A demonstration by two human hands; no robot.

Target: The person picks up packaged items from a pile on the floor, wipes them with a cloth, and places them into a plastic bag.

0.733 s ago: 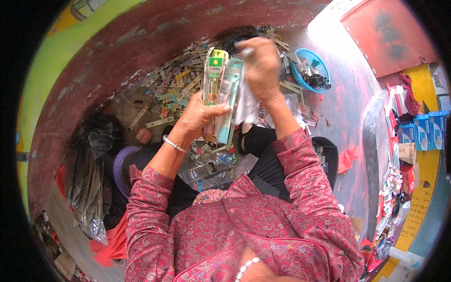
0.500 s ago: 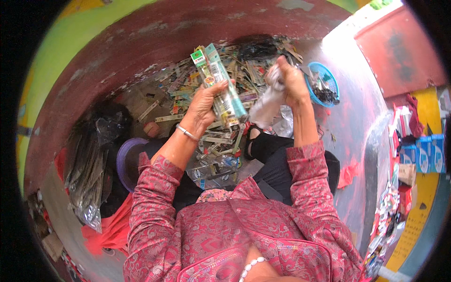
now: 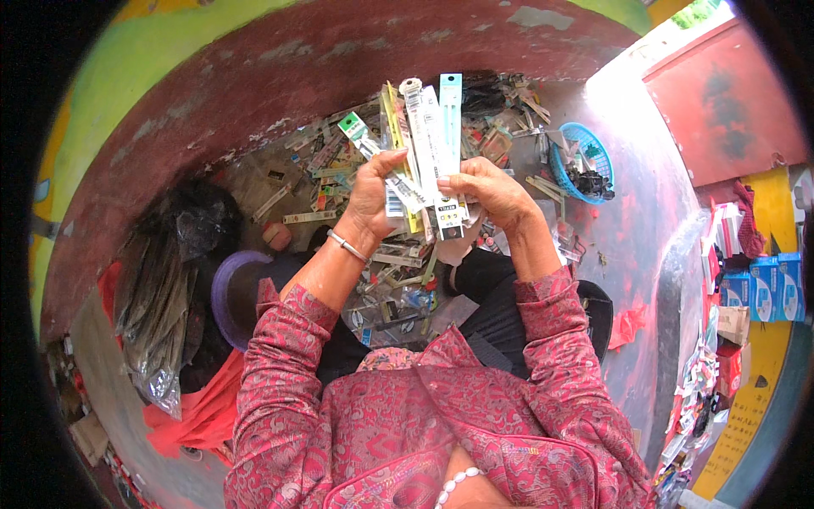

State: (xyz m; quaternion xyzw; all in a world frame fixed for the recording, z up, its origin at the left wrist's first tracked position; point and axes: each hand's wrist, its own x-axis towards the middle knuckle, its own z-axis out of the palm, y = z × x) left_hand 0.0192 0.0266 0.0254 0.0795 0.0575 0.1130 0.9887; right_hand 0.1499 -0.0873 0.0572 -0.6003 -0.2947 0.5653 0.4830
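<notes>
I see both hands up mid-sort: left hand (image 3: 373, 199) and right hand (image 3: 492, 193) each clamp a fanned bundle of long narrow packets (image 3: 426, 148). Much looks left, I judge: a loose pile of packets (image 3: 339, 161) covers the floor, blue basket (image 3: 577, 161) only part-filled.

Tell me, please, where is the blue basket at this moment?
In the head view, the blue basket sits on the floor at the upper right, beyond the right hand, at the right edge of the scattered packets.
</notes>
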